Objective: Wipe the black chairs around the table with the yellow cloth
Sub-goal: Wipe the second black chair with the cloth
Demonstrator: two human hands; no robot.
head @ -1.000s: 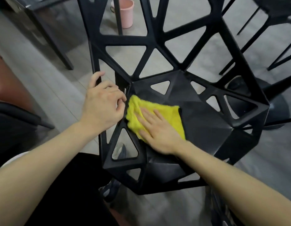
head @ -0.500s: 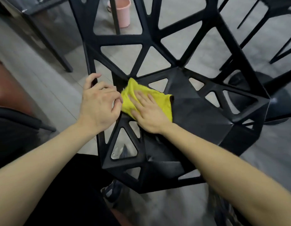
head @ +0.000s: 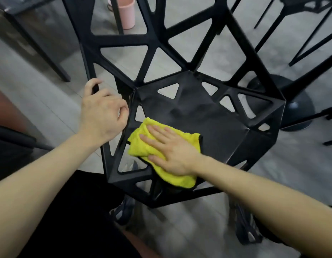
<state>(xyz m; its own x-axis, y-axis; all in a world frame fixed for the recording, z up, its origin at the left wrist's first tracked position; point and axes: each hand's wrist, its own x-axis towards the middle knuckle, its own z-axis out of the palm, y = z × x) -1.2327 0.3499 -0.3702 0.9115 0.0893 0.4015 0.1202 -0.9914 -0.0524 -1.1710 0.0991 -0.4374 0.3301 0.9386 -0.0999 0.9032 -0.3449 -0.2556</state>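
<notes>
My right hand [head: 172, 155] flat, pressing cloth [head: 142, 146] on chair [head: 208, 127] seat, my left hand [head: 102, 118] gripping its side strut

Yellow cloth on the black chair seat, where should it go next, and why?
Probably slide the yellow cloth toward the far right of the black lattice chair seat: the right hand presses it flat at the near left edge, and the left hand grips the frame, steadying it.
</notes>
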